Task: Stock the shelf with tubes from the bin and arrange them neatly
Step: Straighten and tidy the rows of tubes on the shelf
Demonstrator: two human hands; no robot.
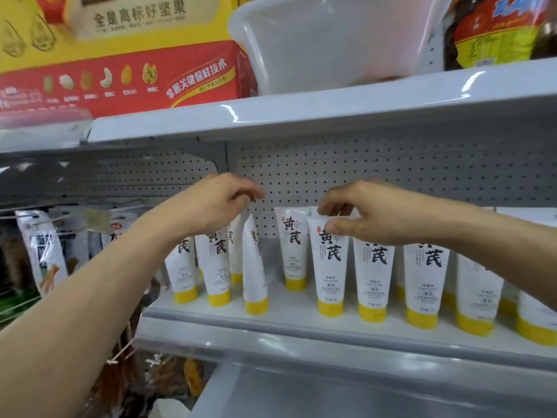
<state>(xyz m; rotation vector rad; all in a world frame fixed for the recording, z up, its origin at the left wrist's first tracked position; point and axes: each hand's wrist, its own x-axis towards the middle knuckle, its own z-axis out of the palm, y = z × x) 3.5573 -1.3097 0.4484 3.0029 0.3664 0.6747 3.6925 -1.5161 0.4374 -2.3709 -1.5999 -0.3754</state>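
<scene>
Arranging step: your right hand pinches top of front tube on shelf. Your left hand: fingers loosely curled, holding nothing. Next, straighten leaning tube.

Bare: left hand, right hand, forearms.

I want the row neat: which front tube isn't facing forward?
The tube right of the left hand, third from the left in front: it is turned sideways and leans, while the other tubes show their labels squarely.

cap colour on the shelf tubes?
Yellow caps on white tubes; the head view shows it.
</scene>
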